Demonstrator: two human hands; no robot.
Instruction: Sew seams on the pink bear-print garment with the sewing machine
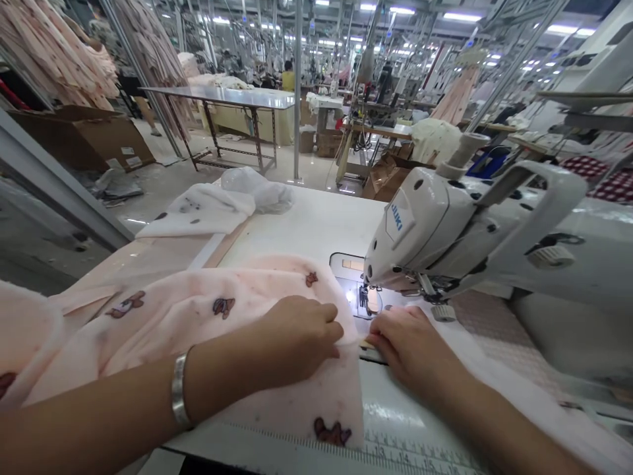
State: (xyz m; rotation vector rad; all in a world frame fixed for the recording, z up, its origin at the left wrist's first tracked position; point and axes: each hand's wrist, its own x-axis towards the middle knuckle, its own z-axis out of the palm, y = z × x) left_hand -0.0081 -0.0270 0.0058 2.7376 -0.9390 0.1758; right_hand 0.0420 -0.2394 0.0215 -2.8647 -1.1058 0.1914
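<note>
Pale pink fleece fabric (198, 310) printed with small brown animals lies across the white sewing table (306, 224). My left hand (297, 336) rests curled on the fabric and pinches its edge just in front of the needle. My right hand (410, 346) presses flat on the table beside it, fingertips at the same fabric edge. The white Juki sewing machine (445, 231) stands right behind both hands, its lit needle area (368, 300) a short way beyond my fingers. A silver bangle sits on my left wrist.
A folded white cloth pile (202, 211) and a crumpled plastic bag (262, 188) lie at the table's far left. A ruler strip (395, 455) runs along the near edge. Beyond stand a metal table (222, 99), cardboard boxes, hanging pink garments and other workstations.
</note>
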